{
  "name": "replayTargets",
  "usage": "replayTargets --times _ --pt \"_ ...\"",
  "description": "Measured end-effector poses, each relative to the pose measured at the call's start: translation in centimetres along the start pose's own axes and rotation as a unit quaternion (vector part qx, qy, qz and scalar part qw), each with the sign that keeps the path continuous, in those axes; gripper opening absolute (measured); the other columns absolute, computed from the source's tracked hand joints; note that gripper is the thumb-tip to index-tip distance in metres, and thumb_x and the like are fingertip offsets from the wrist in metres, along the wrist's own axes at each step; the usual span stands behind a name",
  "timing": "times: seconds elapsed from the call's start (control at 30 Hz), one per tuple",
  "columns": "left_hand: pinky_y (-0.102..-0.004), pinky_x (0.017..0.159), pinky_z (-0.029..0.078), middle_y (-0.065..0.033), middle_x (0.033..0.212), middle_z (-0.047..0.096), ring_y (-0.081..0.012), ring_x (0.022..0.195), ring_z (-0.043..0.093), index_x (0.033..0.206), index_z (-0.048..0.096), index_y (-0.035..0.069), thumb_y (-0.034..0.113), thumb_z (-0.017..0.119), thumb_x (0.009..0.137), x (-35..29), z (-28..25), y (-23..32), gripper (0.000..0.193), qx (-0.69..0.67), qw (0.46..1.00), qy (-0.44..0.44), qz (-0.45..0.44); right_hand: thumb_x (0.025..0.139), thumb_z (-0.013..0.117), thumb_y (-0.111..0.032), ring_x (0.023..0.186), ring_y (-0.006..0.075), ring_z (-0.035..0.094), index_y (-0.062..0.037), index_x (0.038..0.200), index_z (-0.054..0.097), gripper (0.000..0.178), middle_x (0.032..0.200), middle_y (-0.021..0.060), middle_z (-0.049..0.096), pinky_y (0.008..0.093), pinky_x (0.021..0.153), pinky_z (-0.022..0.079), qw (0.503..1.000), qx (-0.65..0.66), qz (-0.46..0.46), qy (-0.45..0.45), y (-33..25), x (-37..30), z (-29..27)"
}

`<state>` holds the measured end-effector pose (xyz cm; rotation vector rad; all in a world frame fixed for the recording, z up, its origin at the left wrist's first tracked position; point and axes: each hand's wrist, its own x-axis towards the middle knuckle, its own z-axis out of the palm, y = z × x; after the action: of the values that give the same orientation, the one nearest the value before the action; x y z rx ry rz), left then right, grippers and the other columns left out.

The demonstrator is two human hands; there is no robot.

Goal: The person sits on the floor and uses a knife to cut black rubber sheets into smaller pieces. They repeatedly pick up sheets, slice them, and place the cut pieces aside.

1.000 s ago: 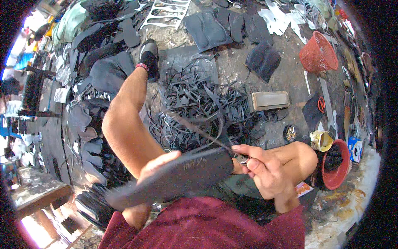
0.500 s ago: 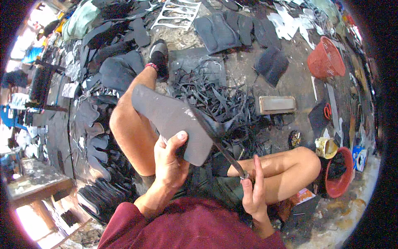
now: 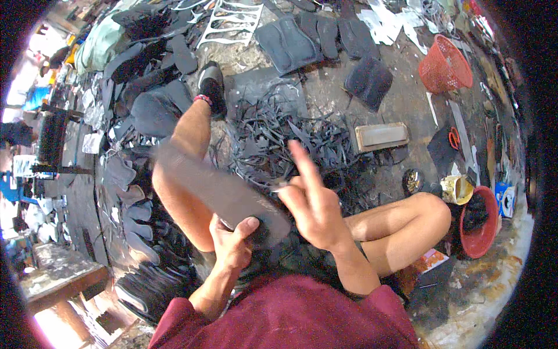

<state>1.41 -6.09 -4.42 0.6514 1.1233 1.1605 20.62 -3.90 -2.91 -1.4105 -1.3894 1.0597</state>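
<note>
Left hand [image 3: 232, 245]: clamped on the near end of a dark sole piece [image 3: 218, 189], thumb on top.
Sole piece: held tilted over the left leg [image 3: 195, 125], far end blurred.
Right hand [image 3: 317, 215]: apart from the left one, forefinger stretched; beside the thumb is a shiny bit [image 3: 279, 188], grip I cannot tell.
Black scraps [image 3: 290, 134]: heaped on the floor [image 3: 401, 107].

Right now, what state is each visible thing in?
Dark flat piece, held near one end, blurred
Left grip, closed on that piece
Right grip, index finger extended, contents unclear
Black strips, heaped loosely
Red basin, holding dark material
Yellowish container, open
Pale block, lying flat
</note>
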Motion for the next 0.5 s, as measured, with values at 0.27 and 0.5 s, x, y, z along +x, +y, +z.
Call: replayTargets --times 0.27,0.5 --pt "-0.0541 0.116 0.024 -0.0306 0.158 0.019 -0.0440 0.147 0.022 0.100 0.075 0.013 0.011 0.084 0.073 5.4 -0.2 0.8 0.028 0.224 0.864 -0.228 0.390 0.083 0.078 -0.017 0.053 0.0106 0.056 0.0002 0.117 0.065 0.041 0.079 0.0011 0.065 0.0246 0.047 0.044 0.852 0.419 0.308 0.057 0.1 -0.5 0.7" --pt "-0.0428 0.110 0.041 -0.0220 0.138 0.053 -0.0330 0.126 0.056 0.139 0.045 -0.002 0.001 0.066 0.089 -0.9 0.3 2.5 0.054 0.223 0.931 0.005 0.288 0.083 0.076 -0.014 0.060 0.0150 0.060 0.0004 0.117 0.064 0.039 0.083 0.0034 0.065 0.0290 0.049 0.046 0.880 0.343 0.200 0.260 1.1 2.6 -3.6"
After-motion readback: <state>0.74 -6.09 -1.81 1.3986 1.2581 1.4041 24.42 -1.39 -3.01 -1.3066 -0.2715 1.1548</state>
